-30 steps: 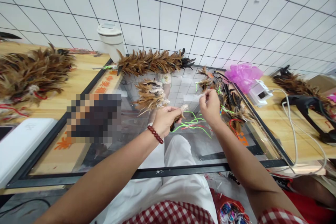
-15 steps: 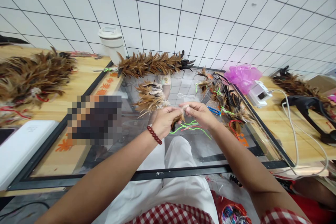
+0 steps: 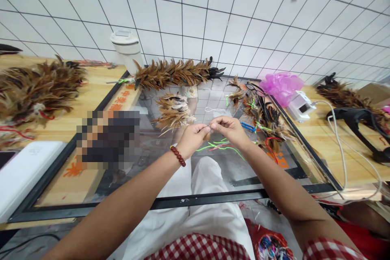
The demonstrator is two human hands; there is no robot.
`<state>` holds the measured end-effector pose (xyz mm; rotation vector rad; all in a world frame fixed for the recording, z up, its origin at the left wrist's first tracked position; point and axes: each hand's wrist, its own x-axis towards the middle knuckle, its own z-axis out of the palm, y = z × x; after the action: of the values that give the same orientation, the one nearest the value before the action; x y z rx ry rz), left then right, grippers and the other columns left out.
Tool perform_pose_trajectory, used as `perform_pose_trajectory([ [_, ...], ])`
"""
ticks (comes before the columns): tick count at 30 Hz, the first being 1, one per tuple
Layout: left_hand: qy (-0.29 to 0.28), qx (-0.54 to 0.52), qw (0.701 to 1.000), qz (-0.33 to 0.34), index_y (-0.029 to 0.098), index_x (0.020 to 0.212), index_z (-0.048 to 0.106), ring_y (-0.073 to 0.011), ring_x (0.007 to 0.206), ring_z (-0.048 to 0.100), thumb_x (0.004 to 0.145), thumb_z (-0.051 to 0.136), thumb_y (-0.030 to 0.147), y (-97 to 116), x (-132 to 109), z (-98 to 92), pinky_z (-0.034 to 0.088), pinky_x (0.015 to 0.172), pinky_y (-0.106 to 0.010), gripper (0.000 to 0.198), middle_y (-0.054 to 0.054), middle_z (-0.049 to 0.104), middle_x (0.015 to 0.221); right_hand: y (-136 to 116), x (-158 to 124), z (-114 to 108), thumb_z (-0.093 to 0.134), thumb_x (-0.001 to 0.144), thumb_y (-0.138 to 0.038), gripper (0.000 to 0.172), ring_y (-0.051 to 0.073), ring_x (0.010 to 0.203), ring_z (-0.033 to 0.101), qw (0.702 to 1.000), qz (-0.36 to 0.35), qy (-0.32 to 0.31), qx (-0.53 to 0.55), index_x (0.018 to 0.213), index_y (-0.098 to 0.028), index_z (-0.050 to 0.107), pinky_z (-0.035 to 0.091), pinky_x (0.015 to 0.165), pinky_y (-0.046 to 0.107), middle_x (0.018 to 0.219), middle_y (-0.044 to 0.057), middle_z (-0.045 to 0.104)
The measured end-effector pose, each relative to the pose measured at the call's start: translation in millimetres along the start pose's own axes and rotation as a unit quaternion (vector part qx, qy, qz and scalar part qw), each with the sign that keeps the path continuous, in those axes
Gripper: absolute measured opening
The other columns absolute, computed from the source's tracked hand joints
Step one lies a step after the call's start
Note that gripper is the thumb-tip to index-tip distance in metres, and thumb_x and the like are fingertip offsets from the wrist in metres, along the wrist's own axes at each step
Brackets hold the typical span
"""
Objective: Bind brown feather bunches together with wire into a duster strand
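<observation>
My left hand (image 3: pixel 191 138), with a red bead bracelet on the wrist, is closed round a small bundle of brown feathers (image 3: pixel 207 135). My right hand (image 3: pixel 230 129) pinches the top of the same bundle, fingertips touching the left hand's. Both hover over the glass table top (image 3: pixel 170 178). Green and red strings (image 3: pixel 221 147) lie on the glass just under the hands. Blue-handled scissors (image 3: pixel 248 127) rest to the right of my right hand.
A long feather duster (image 3: pixel 176 72) lies along the back edge, a loose feather pile (image 3: pixel 173 111) in front of it, and more feathers (image 3: pixel 265 115) at the right. A white cup (image 3: pixel 126 48), a pink bag (image 3: pixel 280 85), a white device (image 3: pixel 300 107) with cable, and a white box (image 3: pixel 24 170) stand around.
My right hand came down from a raised position at the right and met my left hand at the feather bundle. My left hand stayed about where it was.
</observation>
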<state>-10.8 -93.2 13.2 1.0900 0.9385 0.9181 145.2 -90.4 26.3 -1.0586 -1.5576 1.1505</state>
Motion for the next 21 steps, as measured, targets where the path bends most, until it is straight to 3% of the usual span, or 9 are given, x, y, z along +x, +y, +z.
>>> perform_pose_trajectory([
  [4,0.014,0.066,0.996,0.058,0.016,0.061,0.06,-0.0067,0.043,0.029,0.073,0.063,0.04,-1,-2,0.1,0.021,0.044,-0.021,0.027,0.004,0.041,0.046,4,2,-3,0.073,0.069,-0.042,0.025,0.011,0.058,0.053,0.999,0.008,0.027,0.03,0.073,-0.018,0.066,0.044,0.059,0.026,0.064,-0.001,0.062],
  [7,0.072,0.153,0.97,0.173,0.018,0.056,0.057,-0.0103,0.052,0.038,0.077,0.062,0.037,-1,-13,6.7,0.028,0.051,-0.022,0.029,0.001,0.047,0.051,5,9,-17,0.073,0.067,-0.04,0.024,0.008,0.053,0.048,0.988,-0.005,0.146,0.048,0.072,-0.019,0.063,0.042,0.055,0.024,0.06,-0.003,0.057],
  [8,0.065,0.186,0.958,0.21,0.018,0.058,0.059,-0.0114,0.055,0.042,0.079,0.06,0.036,-1,-18,9.7,0.03,0.054,-0.022,0.028,0.0,0.05,0.054,3,12,-22,0.073,0.067,-0.04,0.024,0.008,0.053,0.048,0.98,-0.007,0.188,0.065,0.073,-0.019,0.062,0.043,0.054,0.024,0.061,-0.003,0.057],
  [10,-0.034,0.258,0.927,0.272,0.019,0.066,0.065,-0.0131,0.061,0.049,0.085,0.052,0.034,-2,-28,15.6,0.035,0.06,-0.023,0.027,-0.003,0.058,0.063,-4,19,-26,0.074,0.065,-0.039,0.026,0.008,0.053,0.05,0.968,0.004,0.231,0.1,0.074,-0.019,0.061,0.044,0.054,0.023,0.063,-0.003,0.059],
  [12,-0.172,0.322,0.87,0.332,0.02,0.072,0.068,-0.0134,0.062,0.051,0.087,0.05,0.032,-5,-35,19.9,0.036,0.061,-0.024,0.026,-0.005,0.061,0.067,-11,27,-18,0.077,0.062,-0.038,0.028,0.007,0.054,0.052,0.974,0.04,0.19,0.115,0.073,-0.019,0.061,0.045,0.054,0.022,0.065,-0.002,0.061],
  [14,-0.253,0.367,0.806,0.39,0.021,0.075,0.069,-0.0135,0.06,0.051,0.086,0.05,0.033,-8,-39,21.5,0.036,0.059,-0.025,0.025,-0.005,0.061,0.067,-15,34,2,0.078,0.061,-0.038,0.028,0.007,0.053,0.053,0.987,0.085,0.09,0.102,0.072,-0.017,0.062,0.046,0.053,0.022,0.064,-0.001,0.062],
  [17,-0.246,0.416,0.75,0.451,0.02,0.074,0.068,-0.0142,0.056,0.049,0.087,0.049,0.034,-10,-39,19.8,0.034,0.055,-0.027,0.028,-0.005,0.059,0.064,-10,46,42,0.068,0.075,-0.034,0.019,0.008,0.054,0.056,0.993,0.113,-0.037,0.005,0.075,-0.016,0.062,0.049,0.055,0.023,0.065,0.0,0.065],
  [19,-0.219,0.446,0.731,0.468,0.019,0.074,0.068,-0.0152,0.056,0.05,0.089,0.046,0.033,-10,-38,17.3,0.033,0.054,-0.029,0.03,-0.006,0.059,0.063,-1,55,62,0.061,0.082,-0.028,0.014,0.009,0.055,0.058,0.99,0.09,-0.058,-0.094,0.075,-0.016,0.063,0.049,0.056,0.023,0.064,0.0,0.066],
  [21,-0.199,0.468,0.717,0.477,0.019,0.074,0.069,-0.0162,0.056,0.052,0.089,0.045,0.032,-8,-37,15.1,0.032,0.053,-0.03,0.031,-0.007,0.06,0.063,6,62,70,0.063,0.08,-0.02,0.01,0.011,0.057,0.057,0.982,0.058,-0.044,-0.176,0.072,-0.015,0.064,0.047,0.057,0.024,0.06,-0.001,0.063],
])
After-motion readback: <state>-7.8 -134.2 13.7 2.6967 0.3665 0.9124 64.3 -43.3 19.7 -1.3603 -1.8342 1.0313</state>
